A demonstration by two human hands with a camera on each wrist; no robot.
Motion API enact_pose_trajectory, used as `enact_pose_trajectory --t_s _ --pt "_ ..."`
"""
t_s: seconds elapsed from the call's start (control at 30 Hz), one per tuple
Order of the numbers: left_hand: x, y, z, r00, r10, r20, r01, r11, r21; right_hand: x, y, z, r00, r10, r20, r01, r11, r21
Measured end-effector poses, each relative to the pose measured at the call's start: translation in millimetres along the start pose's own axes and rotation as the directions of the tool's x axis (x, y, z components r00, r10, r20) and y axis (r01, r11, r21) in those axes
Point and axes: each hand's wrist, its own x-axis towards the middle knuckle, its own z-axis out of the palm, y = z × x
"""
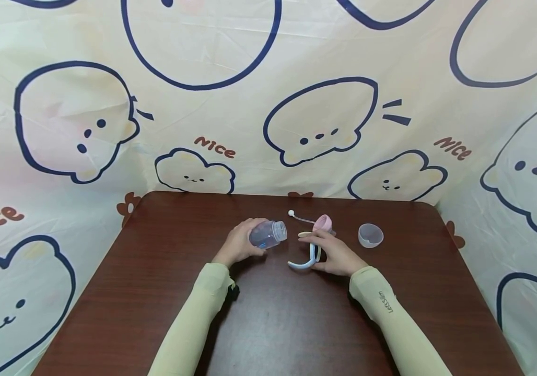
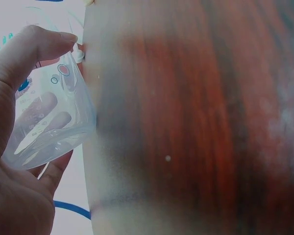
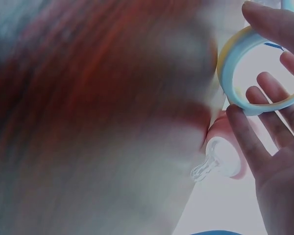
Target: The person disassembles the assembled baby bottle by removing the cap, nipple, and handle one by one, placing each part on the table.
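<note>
My left hand (image 1: 237,244) grips a clear baby bottle (image 1: 266,235), tilted on its side with its uncapped, threaded mouth pointing right. In the left wrist view the thumb lies across the bottle's wall (image 2: 78,128), and fingers show through the plastic. My right hand (image 1: 336,254) holds a bottle handle ring (image 3: 229,73), pale blue and yellow, between thumb and fingers. One curved blue grip (image 1: 302,265) sticks out to the left. Just beyond that hand lies a pink bottle top (image 1: 323,223) with a clear nipple (image 3: 204,169) and a thin straw ending in a white weight (image 1: 291,213).
A translucent cup-shaped cap (image 1: 370,236) rests on the brown table (image 1: 268,318), to the right of my right hand. A cartoon-printed cloth (image 1: 249,115) hangs behind the table's far edge and along both sides.
</note>
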Motion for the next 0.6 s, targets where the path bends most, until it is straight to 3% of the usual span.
enact_pose_trajectory --t_s 0.33,0.6 --pt "1.0 -1.0 0.3 1.0 0.008 0.0 -0.008 1.0 0.005 1.3 1.2 3.6 0.999 -0.048 -0.009 0.047 0.998 -0.035" --pt "0.0 -0.7 0.5 1.0 -0.002 -0.004 0.002 1.0 -0.027 1.5 -1.6 4.6 0.999 -0.038 -0.006 0.038 0.997 -0.062"
